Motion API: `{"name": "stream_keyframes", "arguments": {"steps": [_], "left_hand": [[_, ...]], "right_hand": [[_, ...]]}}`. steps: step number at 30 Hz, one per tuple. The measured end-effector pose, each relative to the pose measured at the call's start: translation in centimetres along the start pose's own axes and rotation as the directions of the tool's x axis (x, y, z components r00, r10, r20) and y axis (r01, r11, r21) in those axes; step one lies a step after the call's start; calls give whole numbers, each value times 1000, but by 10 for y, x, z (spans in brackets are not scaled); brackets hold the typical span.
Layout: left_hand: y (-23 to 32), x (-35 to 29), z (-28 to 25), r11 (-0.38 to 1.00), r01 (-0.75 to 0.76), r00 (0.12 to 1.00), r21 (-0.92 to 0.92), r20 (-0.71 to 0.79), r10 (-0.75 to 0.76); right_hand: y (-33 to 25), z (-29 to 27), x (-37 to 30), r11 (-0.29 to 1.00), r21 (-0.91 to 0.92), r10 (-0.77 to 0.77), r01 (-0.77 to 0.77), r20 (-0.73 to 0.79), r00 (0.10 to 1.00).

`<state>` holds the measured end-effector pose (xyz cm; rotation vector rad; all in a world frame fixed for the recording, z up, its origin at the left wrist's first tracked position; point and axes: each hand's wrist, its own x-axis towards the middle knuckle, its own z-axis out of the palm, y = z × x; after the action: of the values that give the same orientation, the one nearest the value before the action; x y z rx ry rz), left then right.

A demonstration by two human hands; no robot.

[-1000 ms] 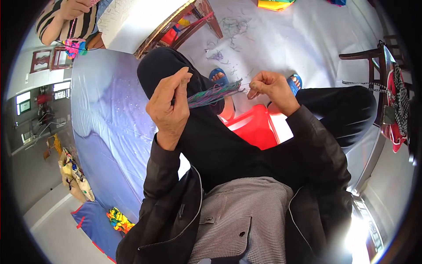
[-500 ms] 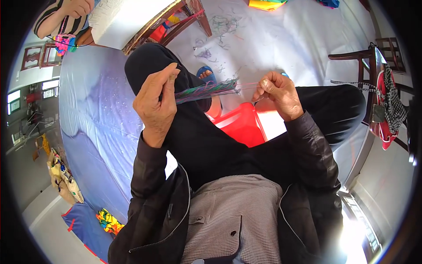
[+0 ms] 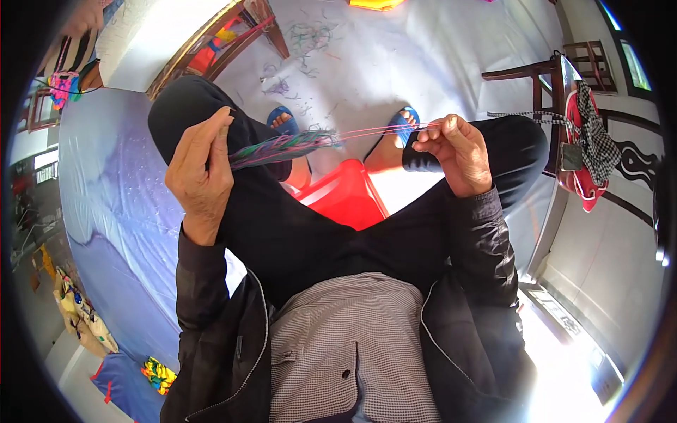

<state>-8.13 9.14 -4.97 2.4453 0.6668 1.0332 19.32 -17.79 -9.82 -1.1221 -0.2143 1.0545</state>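
Observation:
A bundle of thin green, purple and pink threads (image 3: 282, 146) stretches sideways above my lap. My left hand (image 3: 201, 166) pinches its left end between thumb and fingers. Several pink threads (image 3: 374, 132) run taut from the bundle's ragged right end to my right hand (image 3: 458, 151). There the thumb and forefinger are pressed together on them, while the other fingers curl beneath. Below the threads, a red plastic container (image 3: 345, 197) stands between my legs, partly hidden by them.
Thread scraps (image 3: 310, 39) litter the pale floor sheet ahead. A white-topped wooden table (image 3: 176, 28) stands at the far left, with a person's arm beside it. On the right, a wooden chair (image 3: 557, 84) has a checkered cloth (image 3: 599, 141) and red bag hanging from it.
My hands have moved farther apart, and a longer stretch of pink threads now shows between the bundle and my right hand. The whole view has shifted, showing both blue slippers.

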Motion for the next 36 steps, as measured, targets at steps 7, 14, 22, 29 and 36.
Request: {"name": "stream_keyframes", "arguments": {"steps": [7,14,22,29,36], "left_hand": [[-2,-2,-2,999,-34,999,17,18,34],[-2,-1,-2,999,-41,999,14,19,41],[0,-1,1,999,-36,999,16,28,36],[2,-4,-3,999,32,997,-16,77,-31],[-3,-6,-2,999,28,996,16,82,-29]], "right_hand": [[-12,-3,-14,985,122,-130,121,65,989],[-25,-13,-24,944,226,-241,241,-24,970],[-96,-120,-72,862,377,-335,340,-82,939],[-132,-256,-145,862,231,-291,451,-502,815],[-99,-386,-236,819,258,-71,512,-841,536]]}}
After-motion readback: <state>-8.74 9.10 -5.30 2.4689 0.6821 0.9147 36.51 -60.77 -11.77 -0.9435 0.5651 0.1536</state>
